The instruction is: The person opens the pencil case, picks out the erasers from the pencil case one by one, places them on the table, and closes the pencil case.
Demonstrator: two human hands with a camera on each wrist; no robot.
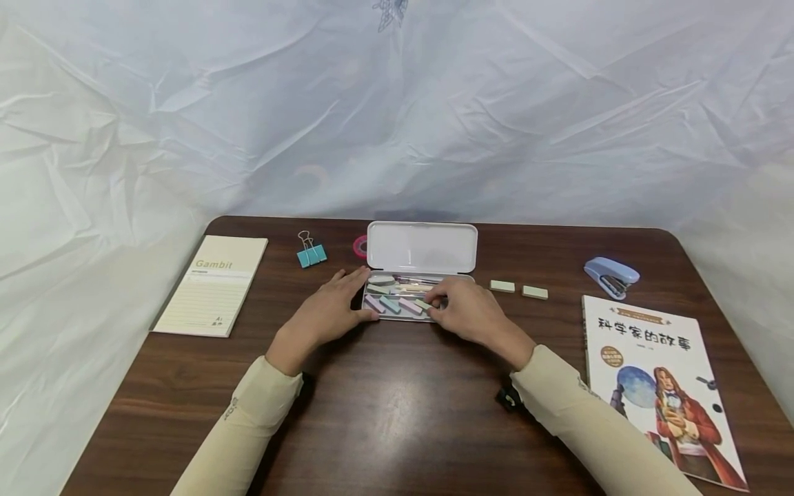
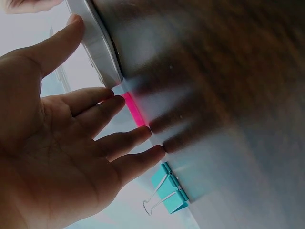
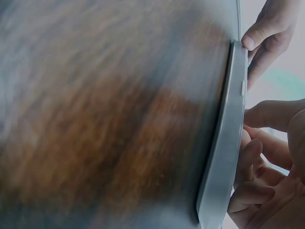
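Note:
A white pencil case (image 1: 420, 318) lies on the table with its lid (image 1: 422, 248) raised. Inside are pastel eraser sticks, including a purple one (image 1: 375, 304), a teal one (image 1: 389, 304) and a pink one (image 1: 410, 306), with slim tools (image 1: 415, 280) behind them. My left hand (image 1: 331, 307) touches the left end of the case, its fingers extended. Over the right end, my right hand (image 1: 471, 310) has curled fingers and pinches a green eraser stick (image 1: 423, 304), partly covered by the fingertips. In the right wrist view, the case wall (image 3: 226, 138) hides those fingertips.
Two pale erasers, a nearer-left one (image 1: 502, 286) and another (image 1: 535, 292), lie right of the case. A blue stapler (image 1: 611, 275) and a book (image 1: 660, 386) are farther right. Leftward are a pink ring-shaped item (image 1: 360, 246), a teal binder clip (image 1: 311, 256) and a notebook (image 1: 214, 286).

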